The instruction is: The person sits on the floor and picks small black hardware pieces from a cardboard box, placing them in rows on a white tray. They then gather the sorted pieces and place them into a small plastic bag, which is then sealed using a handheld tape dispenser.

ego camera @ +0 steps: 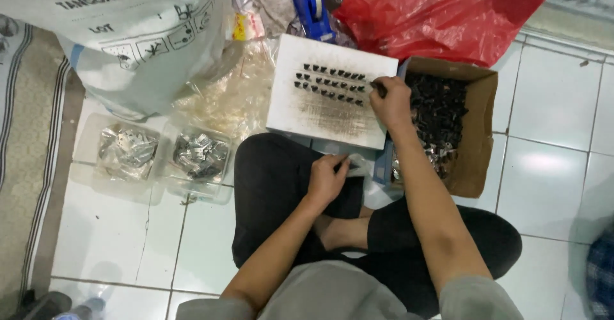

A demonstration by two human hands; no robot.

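**A:** ok biggest stuff first, what am I looking at from the head cam?

**B:** Glossy white floor tiles (550, 166), and I'm sitting cross-legged on them. Top left there's a big woven white sack (128, 32), top right a crinkly red plastic bag (441, 10). Next down, an open brown cardboard box (480, 134) full of small dark parts, just right of a flat white board (320, 112) smudged grey with soot-like marks.

**A:** and the hands?

**B:** My right hand (391, 104) is at the board's right edge, fingers pinched together on one small dark piece. My left hand (326, 179) sits lower, by my knee, fingers closed on a bit of clear plastic.

**A:** the pieces themselves?

**B:** Tiny black parts (332, 82), lined up in three neat rows on the upper part of the board. Left of me, two clear plastic tubs (86, 179) hold crumpled silvery packets.
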